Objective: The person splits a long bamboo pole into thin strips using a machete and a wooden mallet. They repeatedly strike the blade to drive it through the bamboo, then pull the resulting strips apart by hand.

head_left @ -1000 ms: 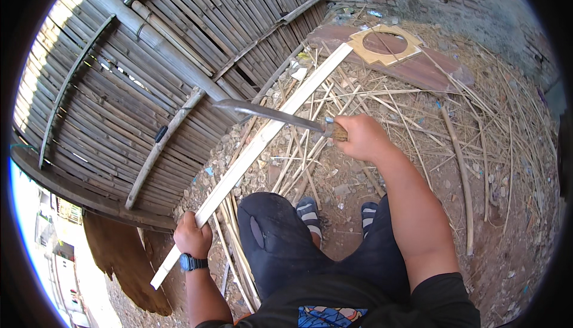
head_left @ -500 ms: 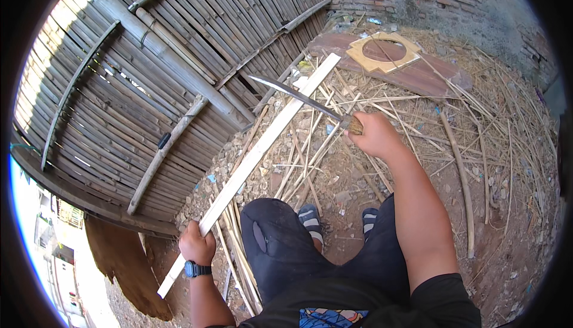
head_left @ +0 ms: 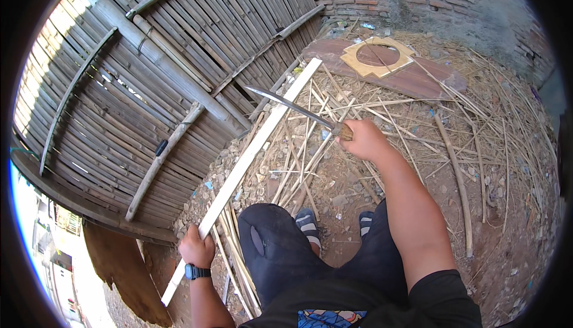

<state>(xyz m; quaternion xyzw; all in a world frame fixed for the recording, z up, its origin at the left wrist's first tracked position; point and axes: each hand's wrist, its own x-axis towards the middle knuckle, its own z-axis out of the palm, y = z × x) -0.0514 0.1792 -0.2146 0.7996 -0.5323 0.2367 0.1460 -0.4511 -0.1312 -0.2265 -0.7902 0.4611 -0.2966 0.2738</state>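
Observation:
My left hand (head_left: 197,248) is closed round the lower part of a long pale wooden or bamboo slat (head_left: 250,156), which slants up and away to the right. A dark watch sits on that wrist. In my right hand (head_left: 362,139) is the handle of a machete (head_left: 298,110) with a long, slightly curved blade. The blade lies across the upper part of the slat, its tip pointing left past the slat's edge. Whether the blade touches the slat or is just above it, I cannot tell.
A bamboo wall (head_left: 173,59) stands close on the left, and a brick wall (head_left: 441,5) closes off the back. A reddish-brown board (head_left: 334,47) bears a flat wooden frame (head_left: 378,72) with a round opening. Sticks, straw and rubble litter the ground around my sandalled feet (head_left: 307,226).
The slat's far end and the machete have shifted a little left and slightly downward in view, together with my right hand. My left hand keeps its hold in nearly the same place.

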